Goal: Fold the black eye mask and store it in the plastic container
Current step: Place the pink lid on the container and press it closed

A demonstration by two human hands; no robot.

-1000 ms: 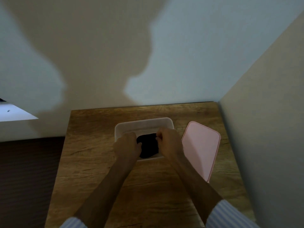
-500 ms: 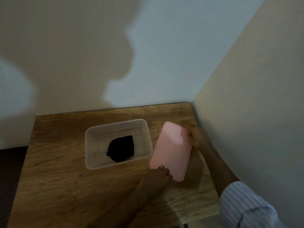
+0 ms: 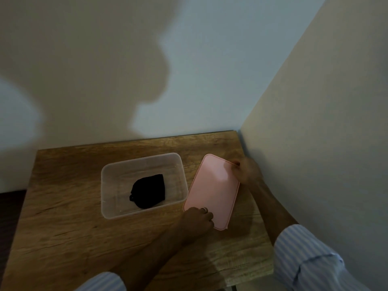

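The wooden table (image 3: 63,227) fills the lower half of what I can see, pushed into a corner with one wall along its far edge and another close down its three o'clock side. On it, near the middle, stands the clear plastic container (image 3: 109,185), open at the top, and the black eye mask (image 3: 149,191) already lies inside on its floor, bunched into a compact folded lump a little toward the three o'clock end; so the folding and the putting away look done to me. What seems left is closing up: the pink lid (image 3: 212,190) lies flat on the table just beside the container at its three o'clock side, angled slightly, its near corner almost meeting the container's rim. Both hands are on it. The left hand (image 3: 198,219) is curled over the lid's six o'clock corner, fingers bent onto its edge, a ring showing on one finger. The right hand (image 3: 246,171) is at the lid's one o'clock edge, fingers pinched against the rim, though it is blurred and I cannot tell how firm that grip is. Nothing lies between lid and container; only the side wall crowds the right arm and its striped sleeve (image 3: 306,261).
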